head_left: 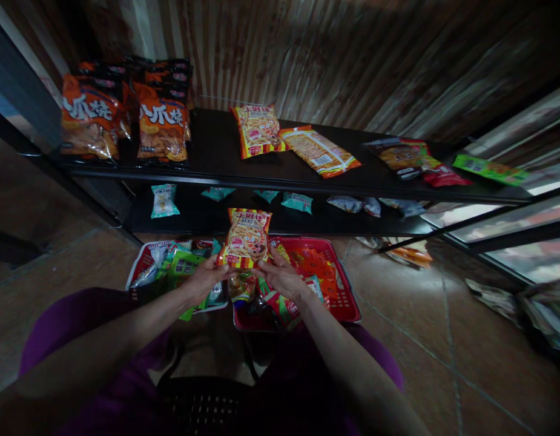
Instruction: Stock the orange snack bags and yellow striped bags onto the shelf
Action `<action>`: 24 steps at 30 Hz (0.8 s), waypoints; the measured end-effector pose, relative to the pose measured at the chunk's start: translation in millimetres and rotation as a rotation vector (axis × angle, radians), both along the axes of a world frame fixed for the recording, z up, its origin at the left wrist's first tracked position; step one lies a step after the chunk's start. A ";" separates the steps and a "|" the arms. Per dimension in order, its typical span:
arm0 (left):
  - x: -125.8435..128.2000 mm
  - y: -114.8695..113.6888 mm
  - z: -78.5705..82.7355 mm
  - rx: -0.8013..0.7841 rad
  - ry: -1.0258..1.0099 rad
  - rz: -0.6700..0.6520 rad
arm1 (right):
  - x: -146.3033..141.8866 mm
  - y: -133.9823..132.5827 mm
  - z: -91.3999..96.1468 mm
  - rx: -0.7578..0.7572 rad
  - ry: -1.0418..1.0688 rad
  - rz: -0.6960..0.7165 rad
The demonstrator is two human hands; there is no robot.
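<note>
Between my two hands is a bag of prawn crackers, yellow and red with its printed front toward me. My left hand grips its lower left corner, and my right hand grips the lower right. The bag is held above two baskets and in front of the shelf. Under my left hand lies a green snack packet in the left basket. Below my right hand, the red basket holds orange packets and other snacks. A matching yellow-red bag leans on the upper shelf.
Orange-black snack bags stand upright at the left of the upper shelf. An orange striped packet lies mid-shelf, with more packets to its right. Small teal packets rest on the lower shelf. Bags lie on the tiled floor at right.
</note>
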State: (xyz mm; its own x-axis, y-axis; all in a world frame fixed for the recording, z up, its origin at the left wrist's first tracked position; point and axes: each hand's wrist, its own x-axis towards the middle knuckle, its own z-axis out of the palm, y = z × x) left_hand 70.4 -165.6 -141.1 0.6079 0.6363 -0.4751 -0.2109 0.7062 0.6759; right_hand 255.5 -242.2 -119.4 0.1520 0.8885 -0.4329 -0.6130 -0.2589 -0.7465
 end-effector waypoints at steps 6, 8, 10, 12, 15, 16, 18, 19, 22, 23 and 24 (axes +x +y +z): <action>-4.7 10.7 4.0 -0.022 0.177 0.006 | 7.5 -3.0 5.3 0.012 -0.144 0.110; -6.3 23.3 10.7 0.033 0.204 0.170 | 11.7 -4.4 3.4 0.013 -0.194 0.153; -8.7 37.9 18.5 0.146 0.217 0.306 | 15.3 -5.6 0.4 0.007 -0.243 0.199; -12.3 51.9 25.9 0.263 0.279 0.325 | 17.5 -6.3 -1.9 -0.012 -0.287 0.238; -19.1 67.3 35.1 0.473 0.404 0.148 | 18.4 -6.6 -1.8 -0.034 -0.383 0.250; -20.9 70.3 37.7 0.525 0.431 0.071 | 18.6 -6.7 -1.3 -0.040 -0.414 0.249; -23.0 73.3 42.1 0.556 0.434 -0.045 | 19.7 -7.5 -1.2 -0.060 -0.446 0.247; -23.0 73.6 43.9 0.536 0.413 -0.077 | 20.7 -8.1 -1.9 -0.069 -0.450 0.254; -20.3 72.2 45.6 0.463 0.339 -0.121 | 24.3 -10.7 -7.0 -0.074 -0.452 0.326; -19.0 71.5 44.5 0.459 0.331 -0.139 | 25.2 -11.6 -9.2 -0.064 -0.463 0.362; -17.7 70.8 42.6 0.461 0.332 -0.159 | 25.6 -12.4 -11.2 -0.048 -0.475 0.398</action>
State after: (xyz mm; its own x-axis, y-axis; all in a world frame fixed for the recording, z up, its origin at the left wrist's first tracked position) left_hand 52.7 -94.8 -98.5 0.5785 0.7357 -0.3521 0.1491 0.3290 0.9325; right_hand 281.1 -254.6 -130.6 -0.0008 0.8979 -0.4401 -0.0665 -0.4392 -0.8959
